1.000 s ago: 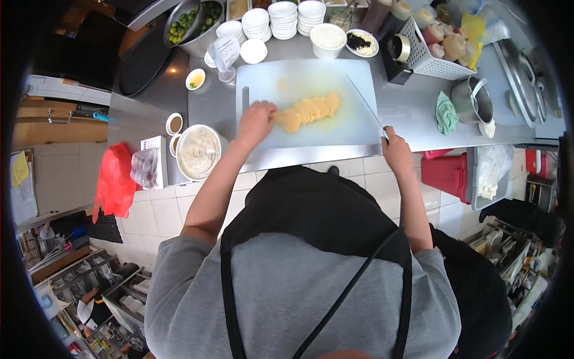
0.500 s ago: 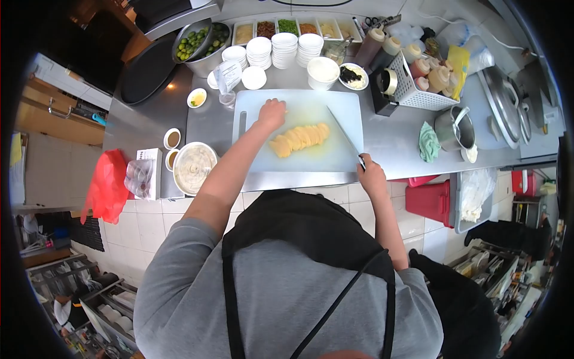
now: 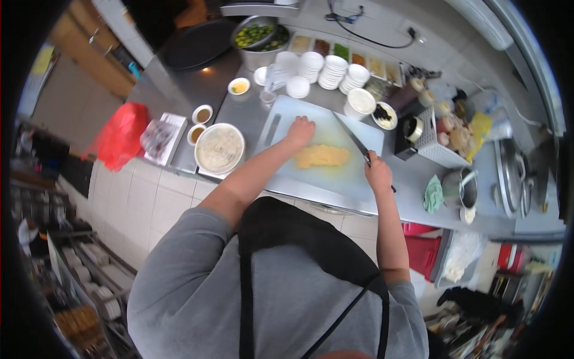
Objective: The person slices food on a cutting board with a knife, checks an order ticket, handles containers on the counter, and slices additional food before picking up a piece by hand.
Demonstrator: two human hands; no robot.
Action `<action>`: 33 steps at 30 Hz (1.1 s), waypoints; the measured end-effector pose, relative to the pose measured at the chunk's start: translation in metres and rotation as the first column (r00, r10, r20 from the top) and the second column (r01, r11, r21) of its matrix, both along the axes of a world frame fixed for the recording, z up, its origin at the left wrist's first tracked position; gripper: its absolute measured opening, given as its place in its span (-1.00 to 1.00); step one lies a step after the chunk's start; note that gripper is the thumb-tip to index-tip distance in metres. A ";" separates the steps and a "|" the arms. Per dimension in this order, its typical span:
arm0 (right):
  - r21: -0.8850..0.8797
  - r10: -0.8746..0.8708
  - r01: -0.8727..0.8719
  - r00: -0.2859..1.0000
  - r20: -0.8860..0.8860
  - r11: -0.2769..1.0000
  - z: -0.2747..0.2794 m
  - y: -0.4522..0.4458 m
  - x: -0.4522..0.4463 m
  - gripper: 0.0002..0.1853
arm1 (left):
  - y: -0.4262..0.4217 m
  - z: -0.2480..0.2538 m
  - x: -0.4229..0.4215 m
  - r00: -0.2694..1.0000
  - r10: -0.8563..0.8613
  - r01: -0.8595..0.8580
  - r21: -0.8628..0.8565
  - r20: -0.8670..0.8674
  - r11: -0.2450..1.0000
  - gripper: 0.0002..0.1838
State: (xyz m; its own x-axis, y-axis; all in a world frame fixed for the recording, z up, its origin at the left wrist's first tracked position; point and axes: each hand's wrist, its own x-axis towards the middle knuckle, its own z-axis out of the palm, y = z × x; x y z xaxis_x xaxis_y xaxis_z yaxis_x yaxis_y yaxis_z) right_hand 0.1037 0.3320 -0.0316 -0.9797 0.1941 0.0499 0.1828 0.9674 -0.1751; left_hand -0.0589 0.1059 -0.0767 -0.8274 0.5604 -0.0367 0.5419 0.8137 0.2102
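Note:
My right hand (image 3: 378, 173) grips a knife (image 3: 353, 134) by its black handle. The blade points away from me over the right side of the white cutting board (image 3: 293, 179). On the board lies a row of pale yellow slices (image 3: 323, 157), blurred, so I cannot tell which food they are. My left hand (image 3: 301, 131) is closed just beyond the row's left end, knuckles up, on or just above the board. Whatever its fingers may hold is hidden.
Behind the board stand stacks of white bowls (image 3: 336, 73) and a white tub (image 3: 360, 104). A round container of pale mixture (image 3: 219, 148) and small sauce cups (image 3: 203, 113) sit at the left. To the right are a bottle basket (image 3: 439, 140), a green cloth (image 3: 433, 194) and a metal pot (image 3: 460, 185).
The whole view has turned and shifted, so the board appears farther right and tilted. My right hand keeps hold of the knife. My left hand stays closed near the slices.

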 end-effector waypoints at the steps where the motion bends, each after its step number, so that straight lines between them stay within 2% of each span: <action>1: -0.014 0.001 -0.001 1.000 0.001 1.000 -0.002 0.001 -0.009 -0.64 | -0.002 0.001 -0.002 0.999 -0.020 0.022 -0.083 0.025 0.996 -0.73; 5: -0.022 0.080 -0.081 0.997 -0.018 0.996 -0.012 0.008 -0.030 -0.60 | -0.011 0.013 0.003 0.990 0.120 -0.114 -0.091 0.071 0.989 -0.68; 8: -0.097 0.115 -0.122 0.991 -0.072 0.988 -0.022 0.013 -0.040 -0.55 | -0.020 0.002 0.000 0.963 0.220 -0.206 -0.104 0.157 0.973 -0.61; 10: -0.195 0.074 -0.088 0.994 -0.076 0.977 -0.025 0.016 -0.045 -0.49 | -0.023 -0.009 -0.006 0.961 0.195 -0.168 -0.148 0.193 0.975 -0.58; 11: -0.200 0.107 -0.122 0.991 -0.084 0.972 -0.024 0.017 -0.047 -0.49 | -0.024 -0.008 -0.003 0.956 0.229 -0.203 -0.152 0.185 0.967 -0.58; 13: -0.198 0.091 -0.100 0.994 -0.055 0.975 -0.025 0.020 -0.048 -0.49 | -0.025 -0.009 0.009 0.977 0.156 -0.136 -0.145 0.143 0.980 -0.59; 14: -0.209 0.123 -0.133 0.991 -0.059 0.969 -0.031 0.024 -0.049 -0.49 | -0.027 -0.005 0.015 0.972 0.190 -0.168 -0.156 0.139 0.973 -0.59; 16: -0.115 0.178 -0.184 0.982 -0.064 0.976 -0.042 0.031 -0.054 -0.51 | -0.029 0.002 0.027 0.976 0.188 -0.180 -0.086 0.108 0.980 -0.63; 17: -0.124 0.204 -0.211 0.977 -0.064 0.970 -0.040 0.029 -0.055 -0.51 | -0.033 -0.001 0.030 0.970 0.217 -0.207 -0.096 0.107 0.974 -0.63; 19: -0.158 0.169 -0.176 0.984 -0.058 0.972 -0.033 0.029 -0.052 -0.53 | -0.041 -0.009 0.038 0.960 0.278 -0.281 0.112 0.045 0.953 -0.66; 20: -0.162 0.178 -0.184 0.983 -0.049 0.970 -0.032 0.030 -0.052 -0.53 | -0.045 -0.014 0.041 0.957 0.287 -0.291 0.106 0.053 0.951 -0.66; 22: -0.181 0.173 -0.175 0.985 -0.027 0.968 -0.031 0.031 -0.053 -0.55 | -0.056 -0.021 0.048 0.923 0.362 -0.384 0.281 0.128 0.879 -0.68; 23: -0.186 0.180 -0.180 0.984 -0.020 0.966 -0.032 0.031 -0.054 -0.52 | -0.062 -0.011 0.059 0.917 0.376 -0.398 0.281 0.131 0.873 -0.68; 25: -0.195 0.192 -0.197 0.980 -0.046 0.961 -0.028 0.029 -0.055 -0.51 | -0.074 0.015 0.087 0.774 0.407 -0.629 0.517 0.484 0.581 -0.81; 26: -0.205 0.188 -0.198 0.980 -0.066 0.959 -0.024 0.027 -0.055 -0.50 | -0.083 0.024 0.103 0.671 0.223 -0.729 0.574 0.707 0.373 -0.83; 27: -0.209 0.220 -0.244 0.966 -0.132 0.947 -0.020 0.024 -0.055 -0.53 | -0.094 0.033 0.121 0.553 -0.029 -0.821 0.550 0.833 0.155 -0.84; 28: -0.203 0.240 -0.263 0.962 -0.134 0.943 -0.008 0.014 -0.056 -0.53 | -0.106 0.042 0.139 0.500 -0.144 -0.852 0.515 0.854 0.095 -0.86; 29: -0.319 0.250 -0.284 0.958 -0.143 0.904 0.009 0.002 -0.054 -0.56 | -0.119 0.047 0.156 0.446 -0.260 -0.881 0.472 0.856 0.044 -0.87; 30: -0.432 0.257 -0.298 0.954 -0.153 0.851 0.023 -0.014 -0.052 -0.60 | -0.132 0.046 0.170 0.401 -0.307 -0.907 0.420 0.863 -0.006 -0.88; 31: -0.429 0.270 -0.312 0.950 -0.158 0.848 0.034 -0.031 -0.049 -0.60 | -0.145 0.045 0.184 0.359 -0.355 -0.929 0.366 0.863 -0.051 -0.88; 33: -0.621 0.356 -0.390 0.916 -0.185 0.681 0.051 -0.070 -0.042 -0.66 | -0.175 0.039 0.210 0.356 -0.356 -0.934 0.344 0.864 -0.100 -0.86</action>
State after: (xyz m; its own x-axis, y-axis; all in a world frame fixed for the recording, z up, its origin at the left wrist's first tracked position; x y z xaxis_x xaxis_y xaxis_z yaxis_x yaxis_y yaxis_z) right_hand 0.0615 0.2619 0.0197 -0.9779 -0.1842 0.0989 -0.1928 0.6112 -0.7676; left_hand 0.1514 -0.0694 -0.0376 -0.8168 0.2728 -0.5084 -0.5743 -0.4692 0.6708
